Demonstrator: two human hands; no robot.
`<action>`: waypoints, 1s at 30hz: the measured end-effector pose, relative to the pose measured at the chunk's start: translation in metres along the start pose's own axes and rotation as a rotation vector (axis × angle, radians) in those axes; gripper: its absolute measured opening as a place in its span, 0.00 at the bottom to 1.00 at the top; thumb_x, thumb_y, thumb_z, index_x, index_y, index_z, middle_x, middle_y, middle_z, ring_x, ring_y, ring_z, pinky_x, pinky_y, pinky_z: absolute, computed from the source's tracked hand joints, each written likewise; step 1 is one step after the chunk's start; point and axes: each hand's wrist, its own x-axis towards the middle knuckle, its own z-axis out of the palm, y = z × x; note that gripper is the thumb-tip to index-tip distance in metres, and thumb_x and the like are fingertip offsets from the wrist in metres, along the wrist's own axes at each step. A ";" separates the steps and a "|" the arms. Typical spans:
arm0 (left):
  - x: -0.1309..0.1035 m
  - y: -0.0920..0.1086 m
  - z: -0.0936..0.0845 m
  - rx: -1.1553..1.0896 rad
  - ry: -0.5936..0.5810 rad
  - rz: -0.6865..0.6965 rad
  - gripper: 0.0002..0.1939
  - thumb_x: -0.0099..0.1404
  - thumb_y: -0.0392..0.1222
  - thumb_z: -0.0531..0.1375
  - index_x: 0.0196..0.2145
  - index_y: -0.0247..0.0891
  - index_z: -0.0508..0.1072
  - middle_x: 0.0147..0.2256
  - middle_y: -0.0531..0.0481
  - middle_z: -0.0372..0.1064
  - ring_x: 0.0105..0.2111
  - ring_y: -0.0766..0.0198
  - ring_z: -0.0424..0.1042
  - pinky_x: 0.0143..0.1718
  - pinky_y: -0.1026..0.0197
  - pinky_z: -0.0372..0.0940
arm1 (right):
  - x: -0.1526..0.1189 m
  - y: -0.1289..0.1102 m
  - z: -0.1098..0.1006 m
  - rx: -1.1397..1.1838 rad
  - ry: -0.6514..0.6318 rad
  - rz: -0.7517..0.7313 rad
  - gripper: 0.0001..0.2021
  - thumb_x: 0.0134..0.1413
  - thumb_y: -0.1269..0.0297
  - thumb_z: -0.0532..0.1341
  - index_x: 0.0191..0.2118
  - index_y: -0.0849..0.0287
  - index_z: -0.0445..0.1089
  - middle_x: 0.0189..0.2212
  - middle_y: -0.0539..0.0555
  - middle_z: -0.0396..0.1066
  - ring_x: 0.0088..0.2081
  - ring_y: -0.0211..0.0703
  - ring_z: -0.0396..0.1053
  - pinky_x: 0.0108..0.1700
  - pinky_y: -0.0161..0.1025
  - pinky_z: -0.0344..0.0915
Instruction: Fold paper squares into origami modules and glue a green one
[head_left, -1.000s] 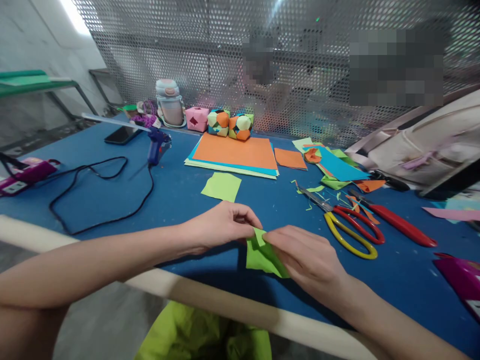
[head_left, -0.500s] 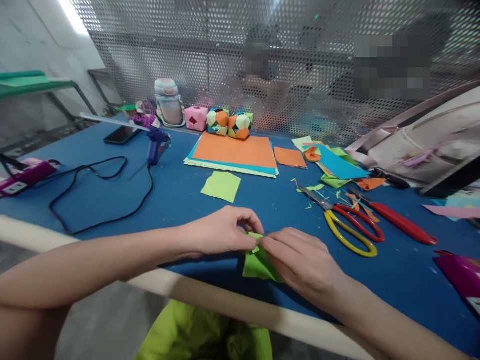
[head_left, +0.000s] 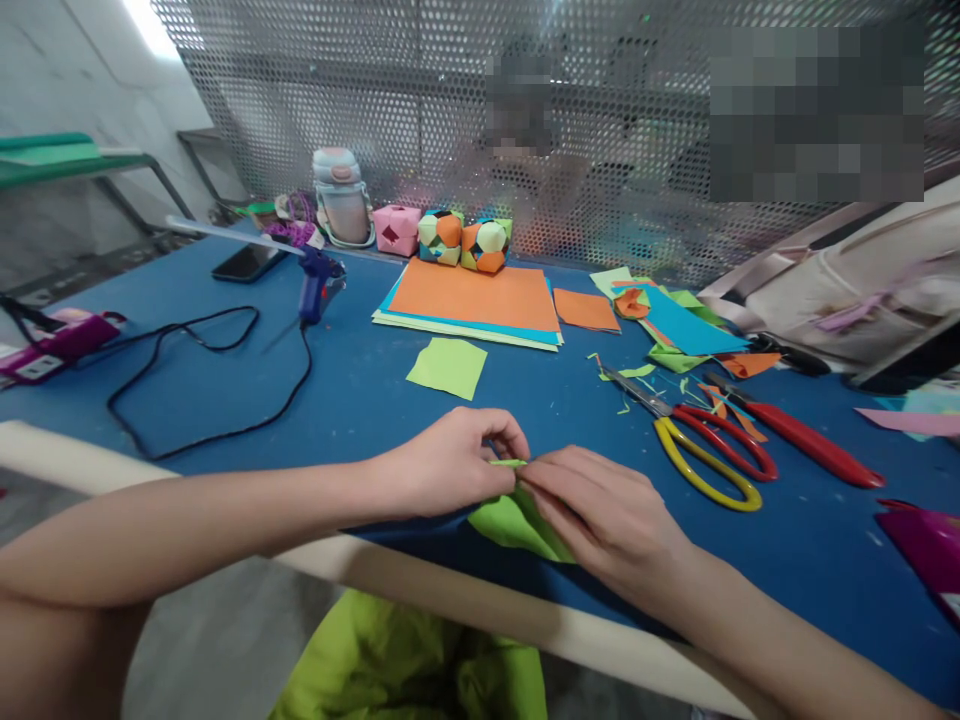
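Note:
A bright green sheet of paper (head_left: pixel 517 525) is pinched between both hands near the table's front edge, its lower part bent and slanting toward me. My left hand (head_left: pixel 465 460) grips the upper edge with thumb and fingers, the index finger arched above it. From the other side my right hand (head_left: pixel 600 500) closes on the same edge, its fingertips meeting my left thumb. Fingers cover the upper part of the sheet, so the fold there is partly hidden. Just beyond my left hand lies a light green paper square (head_left: pixel 448 368).
Scissors (head_left: pixel 667 410) and a red-handled tool (head_left: pixel 814 440) lie to the right, among paper scraps (head_left: pixel 690 320). Behind are stacked coloured sheets (head_left: pixel 469 300) and folded paper cubes (head_left: pixel 441 238). A glue gun (head_left: pixel 319 285) stands left, its black cord (head_left: pixel 225 440) looping forward.
The green sheet's lower part has curved and swung slightly left, and less of its top edge shows. Both hands keep their pinch. The view has shifted slightly.

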 end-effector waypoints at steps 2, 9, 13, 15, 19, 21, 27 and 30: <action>0.001 -0.002 0.001 -0.011 0.004 0.025 0.05 0.50 0.28 0.56 0.27 0.33 0.67 0.20 0.59 0.59 0.21 0.74 0.56 0.21 0.70 0.51 | -0.001 0.001 0.002 0.025 0.029 0.062 0.07 0.60 0.73 0.52 0.39 0.59 0.66 0.30 0.55 0.72 0.30 0.39 0.69 0.33 0.35 0.64; -0.001 -0.004 0.002 -0.003 0.023 0.111 0.09 0.52 0.31 0.58 0.34 0.34 0.67 0.25 0.56 0.63 0.26 0.71 0.63 0.26 0.68 0.58 | 0.002 0.003 0.000 0.129 0.039 0.402 0.02 0.56 0.69 0.57 0.36 0.58 0.65 0.28 0.50 0.73 0.28 0.37 0.71 0.30 0.32 0.64; -0.001 -0.008 0.003 0.067 0.050 0.167 0.10 0.52 0.30 0.57 0.34 0.35 0.66 0.26 0.56 0.64 0.27 0.70 0.64 0.27 0.68 0.60 | 0.004 0.006 0.000 0.177 0.016 0.457 0.04 0.55 0.70 0.58 0.36 0.58 0.68 0.30 0.51 0.74 0.31 0.38 0.72 0.33 0.33 0.65; -0.001 -0.009 0.004 0.066 0.063 0.181 0.09 0.52 0.30 0.57 0.33 0.36 0.66 0.27 0.56 0.64 0.28 0.70 0.64 0.28 0.68 0.60 | 0.003 0.007 0.001 0.176 0.030 0.442 0.04 0.55 0.70 0.58 0.35 0.58 0.70 0.30 0.51 0.75 0.31 0.38 0.71 0.34 0.33 0.65; 0.002 -0.010 0.003 -0.015 0.090 0.168 0.09 0.51 0.31 0.58 0.33 0.35 0.66 0.27 0.55 0.64 0.27 0.71 0.63 0.27 0.69 0.60 | 0.004 0.009 0.002 0.197 0.084 0.421 0.05 0.55 0.71 0.57 0.34 0.58 0.71 0.30 0.51 0.75 0.31 0.38 0.71 0.35 0.33 0.65; 0.004 -0.009 0.000 -0.062 0.105 0.142 0.09 0.51 0.33 0.59 0.33 0.34 0.66 0.26 0.55 0.64 0.26 0.71 0.63 0.26 0.69 0.59 | 0.006 0.011 0.004 0.221 0.120 0.429 0.05 0.54 0.71 0.57 0.34 0.58 0.71 0.30 0.51 0.75 0.32 0.38 0.71 0.35 0.33 0.65; 0.005 -0.003 -0.008 0.034 0.173 0.078 0.08 0.54 0.39 0.60 0.31 0.31 0.73 0.23 0.54 0.66 0.23 0.72 0.61 0.24 0.68 0.56 | 0.014 0.018 0.008 0.313 0.180 0.490 0.05 0.54 0.68 0.57 0.33 0.59 0.71 0.29 0.51 0.74 0.30 0.38 0.69 0.34 0.33 0.63; 0.004 0.002 -0.009 0.057 0.225 0.093 0.10 0.55 0.41 0.61 0.32 0.31 0.75 0.25 0.52 0.68 0.24 0.71 0.62 0.26 0.67 0.58 | 0.017 0.019 0.006 0.368 0.178 0.523 0.06 0.53 0.68 0.57 0.34 0.60 0.72 0.30 0.52 0.75 0.30 0.39 0.69 0.32 0.33 0.62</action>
